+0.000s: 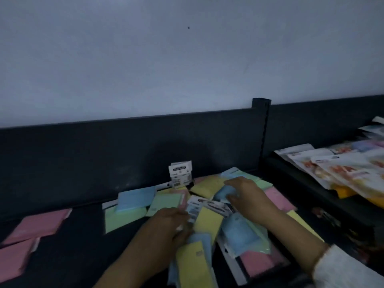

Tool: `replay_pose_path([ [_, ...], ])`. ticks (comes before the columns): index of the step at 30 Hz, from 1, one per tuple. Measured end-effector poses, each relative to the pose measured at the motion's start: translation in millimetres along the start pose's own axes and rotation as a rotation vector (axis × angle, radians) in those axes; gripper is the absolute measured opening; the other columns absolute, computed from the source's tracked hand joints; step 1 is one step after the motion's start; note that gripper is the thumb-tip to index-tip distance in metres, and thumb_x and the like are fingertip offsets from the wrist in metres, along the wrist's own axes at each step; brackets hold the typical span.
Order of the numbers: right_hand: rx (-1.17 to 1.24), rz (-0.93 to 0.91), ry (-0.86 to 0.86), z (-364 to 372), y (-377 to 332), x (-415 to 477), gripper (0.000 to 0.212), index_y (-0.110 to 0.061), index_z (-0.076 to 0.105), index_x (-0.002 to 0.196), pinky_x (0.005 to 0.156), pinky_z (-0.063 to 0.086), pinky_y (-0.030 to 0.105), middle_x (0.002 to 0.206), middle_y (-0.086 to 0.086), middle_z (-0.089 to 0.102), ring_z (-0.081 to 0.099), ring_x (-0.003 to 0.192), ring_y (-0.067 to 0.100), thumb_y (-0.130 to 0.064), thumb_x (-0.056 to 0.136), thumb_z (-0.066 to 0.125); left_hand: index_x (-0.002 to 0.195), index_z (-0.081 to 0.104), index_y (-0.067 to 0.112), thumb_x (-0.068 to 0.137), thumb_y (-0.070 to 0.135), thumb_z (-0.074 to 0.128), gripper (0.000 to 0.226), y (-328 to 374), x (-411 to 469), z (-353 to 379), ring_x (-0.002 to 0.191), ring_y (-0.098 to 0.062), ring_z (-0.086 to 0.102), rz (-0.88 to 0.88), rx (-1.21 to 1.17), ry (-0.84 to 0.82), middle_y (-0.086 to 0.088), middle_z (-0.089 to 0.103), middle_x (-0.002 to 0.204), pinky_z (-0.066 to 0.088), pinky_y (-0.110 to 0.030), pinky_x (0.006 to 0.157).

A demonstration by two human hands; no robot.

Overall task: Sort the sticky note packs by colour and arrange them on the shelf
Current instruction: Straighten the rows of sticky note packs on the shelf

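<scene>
Pink packs lay sorted far left on the shelf, with a blue stack beside them. Mid-sort, the left hand gripped a yellow pack. The right hand touched a blue pack, grip unclear. That pack likely belonged on the blue stack.

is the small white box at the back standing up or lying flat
Upright: the small white printed box stands on end near the dark back panel, taller than the flat pastel packs.
</scene>
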State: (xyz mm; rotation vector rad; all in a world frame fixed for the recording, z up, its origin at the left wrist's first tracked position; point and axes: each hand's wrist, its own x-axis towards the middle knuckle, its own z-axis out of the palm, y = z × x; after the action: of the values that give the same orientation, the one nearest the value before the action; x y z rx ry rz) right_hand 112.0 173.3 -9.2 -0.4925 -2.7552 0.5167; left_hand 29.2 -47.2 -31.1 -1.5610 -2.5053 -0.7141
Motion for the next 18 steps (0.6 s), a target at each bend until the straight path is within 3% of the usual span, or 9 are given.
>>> replay_pose_path([
  [3, 0.076, 0.079, 0.004, -4, 21, 3, 0.042, 0.002, 0.054, 0.125, 0.097, 0.04, 0.029, 0.129, 0.018, 0.053, 0.05, 0.12, 0.029, -0.013, 0.087, 0.06, 0.129, 0.052, 0.026, 0.091, 0.046, 0.047, 0.043, 13, 25, 10, 0.124, -0.01, 0.043, -0.033, -0.002, 0.086, 0.007, 0.051, 0.133, 0.029, -0.014, 0.096],
  [5, 0.109, 0.102, -0.021, -2, 28, 6, 0.053, -0.002, 0.046, 0.134, 0.099, 0.038, 0.025, 0.137, 0.015, 0.047, 0.048, 0.124, 0.025, -0.018, 0.086, 0.063, 0.122, 0.058, 0.019, 0.084, 0.056, 0.041, 0.055, 20, 43, 13, 0.116, -0.017, 0.052, -0.03, -0.029, 0.116, 0.0, 0.059, 0.124, 0.032, -0.014, 0.089],
  [7, 0.096, 0.094, -0.05, 0, 31, 11, 0.053, -0.004, 0.043, 0.136, 0.102, 0.034, 0.023, 0.142, 0.013, 0.042, 0.043, 0.128, 0.024, -0.016, 0.087, 0.06, 0.127, 0.054, 0.017, 0.087, 0.05, 0.047, 0.052, 24, 59, 17, 0.117, -0.017, 0.051, -0.076, -0.03, 0.129, -0.002, 0.057, 0.128, 0.032, -0.016, 0.091],
  [10, 0.06, 0.0, -0.122, -1, 38, 18, 0.055, -0.005, 0.035, 0.14, 0.111, 0.023, 0.021, 0.151, 0.015, 0.028, 0.03, 0.138, 0.021, -0.001, 0.087, 0.049, 0.127, 0.053, 0.017, 0.09, 0.034, 0.054, 0.041, 24, 84, 23, 0.114, -0.017, 0.052, -0.121, -0.016, 0.069, -0.004, 0.057, 0.127, 0.04, -0.025, 0.093],
  [13, -0.014, -0.071, -0.165, -5, 41, 22, 0.063, -0.014, 0.026, 0.145, 0.111, 0.011, 0.014, 0.156, 0.007, 0.014, 0.014, 0.145, 0.015, 0.002, 0.087, 0.043, 0.113, 0.057, 0.013, 0.087, 0.035, 0.055, 0.034, 28, 105, 26, 0.099, -0.02, 0.058, -0.132, 0.035, -0.041, -0.007, 0.063, 0.111, 0.045, -0.029, 0.077],
  [16, -0.07, -0.101, -0.154, -4, 41, 30, 0.064, -0.014, 0.031, 0.144, 0.116, 0.018, 0.026, 0.156, 0.008, 0.018, 0.017, 0.144, 0.018, 0.002, 0.084, 0.047, 0.107, 0.056, 0.007, 0.089, 0.036, 0.053, 0.034, 33, 118, 32, 0.096, -0.022, 0.058, -0.192, 0.072, -0.169, -0.01, 0.062, 0.105, 0.033, -0.023, 0.064],
  [18, -0.091, -0.083, -0.15, -1, 42, 36, 0.061, -0.01, 0.036, 0.141, 0.112, 0.029, 0.032, 0.149, 0.014, 0.032, 0.032, 0.138, 0.024, 0.002, 0.083, 0.048, 0.102, 0.056, 0.006, 0.09, 0.035, 0.052, 0.032, 34, 123, 35, 0.095, -0.024, 0.058, -0.234, 0.105, -0.223, -0.012, 0.062, 0.103, 0.031, -0.023, 0.063],
])
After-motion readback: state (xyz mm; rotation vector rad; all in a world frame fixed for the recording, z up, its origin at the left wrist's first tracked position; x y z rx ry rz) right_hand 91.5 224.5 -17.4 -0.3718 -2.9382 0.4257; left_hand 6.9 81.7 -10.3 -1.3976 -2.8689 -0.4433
